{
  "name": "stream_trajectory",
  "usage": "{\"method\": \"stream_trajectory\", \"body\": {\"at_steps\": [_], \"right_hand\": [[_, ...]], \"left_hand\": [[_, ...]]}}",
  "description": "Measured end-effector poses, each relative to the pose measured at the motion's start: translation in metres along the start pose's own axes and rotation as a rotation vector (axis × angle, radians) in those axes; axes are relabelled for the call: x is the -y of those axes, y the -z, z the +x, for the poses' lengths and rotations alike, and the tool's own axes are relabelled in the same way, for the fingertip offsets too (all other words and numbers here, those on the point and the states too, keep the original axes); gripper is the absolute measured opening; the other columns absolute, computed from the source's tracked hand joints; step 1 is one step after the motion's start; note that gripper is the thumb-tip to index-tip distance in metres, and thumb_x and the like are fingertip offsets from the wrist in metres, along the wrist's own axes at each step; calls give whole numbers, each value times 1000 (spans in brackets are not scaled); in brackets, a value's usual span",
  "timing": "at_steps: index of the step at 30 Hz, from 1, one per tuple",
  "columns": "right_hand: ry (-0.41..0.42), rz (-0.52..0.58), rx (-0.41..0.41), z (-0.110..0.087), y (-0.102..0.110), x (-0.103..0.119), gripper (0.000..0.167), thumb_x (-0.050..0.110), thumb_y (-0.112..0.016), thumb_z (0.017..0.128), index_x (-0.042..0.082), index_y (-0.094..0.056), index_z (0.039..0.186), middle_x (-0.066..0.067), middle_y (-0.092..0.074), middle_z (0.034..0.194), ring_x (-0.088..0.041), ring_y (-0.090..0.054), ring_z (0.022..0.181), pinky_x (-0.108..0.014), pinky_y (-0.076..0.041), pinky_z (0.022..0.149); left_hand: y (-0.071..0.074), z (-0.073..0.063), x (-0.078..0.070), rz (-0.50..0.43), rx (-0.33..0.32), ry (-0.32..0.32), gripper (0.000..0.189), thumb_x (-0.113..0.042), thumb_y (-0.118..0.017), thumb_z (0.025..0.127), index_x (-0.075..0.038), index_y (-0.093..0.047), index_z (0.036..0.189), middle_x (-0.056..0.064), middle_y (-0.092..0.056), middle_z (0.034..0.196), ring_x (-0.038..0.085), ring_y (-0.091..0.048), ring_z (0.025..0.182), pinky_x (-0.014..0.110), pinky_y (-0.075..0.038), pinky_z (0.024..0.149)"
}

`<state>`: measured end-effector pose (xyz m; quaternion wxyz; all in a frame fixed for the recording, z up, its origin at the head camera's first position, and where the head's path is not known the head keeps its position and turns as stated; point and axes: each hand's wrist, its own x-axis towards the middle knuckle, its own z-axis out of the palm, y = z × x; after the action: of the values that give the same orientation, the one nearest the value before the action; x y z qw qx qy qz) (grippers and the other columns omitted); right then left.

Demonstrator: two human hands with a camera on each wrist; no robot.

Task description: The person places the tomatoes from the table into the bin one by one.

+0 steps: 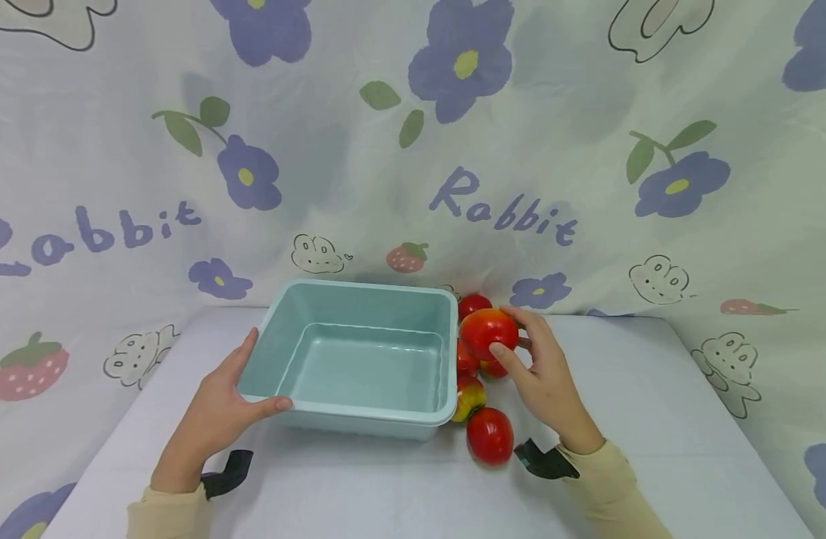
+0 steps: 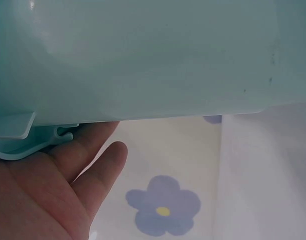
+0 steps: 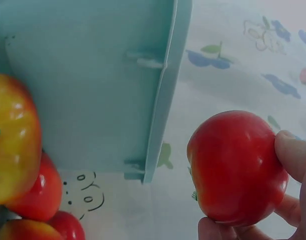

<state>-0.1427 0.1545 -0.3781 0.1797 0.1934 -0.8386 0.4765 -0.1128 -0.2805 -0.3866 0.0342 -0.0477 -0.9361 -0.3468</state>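
A pale blue-green plastic basin (image 1: pixel 372 374) stands at the centre of the head view, its inside bare. My left hand (image 1: pixel 217 408) grips its near left corner, thumb over the rim; in the left wrist view the fingers (image 2: pixel 100 170) lie under the rim. A glossy red tomato-like fruit (image 1: pixel 487 333) is in my right hand (image 1: pixel 547 374), raised just beyond the basin's right wall. The right wrist view shows the thumb and fingertips around this red fruit (image 3: pixel 237 167); the basin wall (image 3: pixel 93 90) is apart from it.
Along the basin's right side lie several more fruits: a red one (image 1: pixel 490 436) nearest me, a yellow-red one (image 1: pixel 469 397) beside the wall, and a red one (image 1: pixel 475 305) at the back. A printed cloth (image 1: pixel 359 187) hangs behind the white table (image 1: pixel 359 494).
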Motion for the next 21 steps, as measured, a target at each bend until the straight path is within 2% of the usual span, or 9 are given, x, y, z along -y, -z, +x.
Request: {"method": "stream_trajectory", "body": {"at_steps": [8, 16, 21], "right_hand": [[42, 17, 7, 2, -8, 9, 59, 10, -73, 91, 8, -47, 145, -7, -54, 138, -20, -52, 124, -18, -47, 98], [55, 54, 35, 2, -18, 18, 59, 12, -73, 91, 15, -48, 145, -3, -51, 139, -18, -52, 122, -30, -57, 90], [87, 60, 38, 2, -24, 21, 60, 12, -74, 91, 16, -48, 145, -2, -50, 141, -17, -51, 123, -39, -57, 92]], "left_hand": [[0, 0, 1, -4, 2, -2, 125, -44, -87, 75, -11, -4, 162, 30, -19, 162, 54, -24, 144, 74, -29, 106], [0, 0, 2, 0, 5, 2, 124, -45, -87, 75, -12, -4, 162, 29, -19, 162, 53, -23, 144, 74, -29, 106], [0, 0, 2, 6, 5, 0, 125, -45, -87, 75, -11, -4, 162, 29, -19, 162, 53, -24, 144, 74, -29, 107]]}}
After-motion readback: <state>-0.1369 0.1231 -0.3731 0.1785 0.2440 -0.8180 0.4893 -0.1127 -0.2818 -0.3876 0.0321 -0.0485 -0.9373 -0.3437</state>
